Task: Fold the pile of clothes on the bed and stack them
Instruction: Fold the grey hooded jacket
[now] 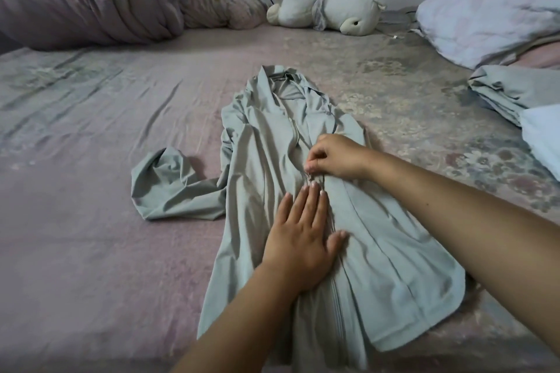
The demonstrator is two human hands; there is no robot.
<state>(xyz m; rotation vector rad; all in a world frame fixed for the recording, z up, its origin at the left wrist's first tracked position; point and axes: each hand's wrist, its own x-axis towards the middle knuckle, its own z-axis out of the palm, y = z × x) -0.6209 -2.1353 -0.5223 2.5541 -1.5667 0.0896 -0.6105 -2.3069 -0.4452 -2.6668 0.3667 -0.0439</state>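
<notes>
**One jacket zipped, folding not begun**

One grey jacket [291,191] lay flat mid-bed [91,236], unfolded. The left hand [300,236] pressed it with straight fingers; the right hand [333,157] pinched the zipper pull [310,174]. Folded clothes [500,91] sat at the right, so some stacking looked done.

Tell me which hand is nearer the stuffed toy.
Right. The right hand pinches the jacket zipper, farther up the bed toward the stuffed toy; the left hand presses flat below it.

left hand [298,239] flat, right hand [336,157] pinching
</notes>
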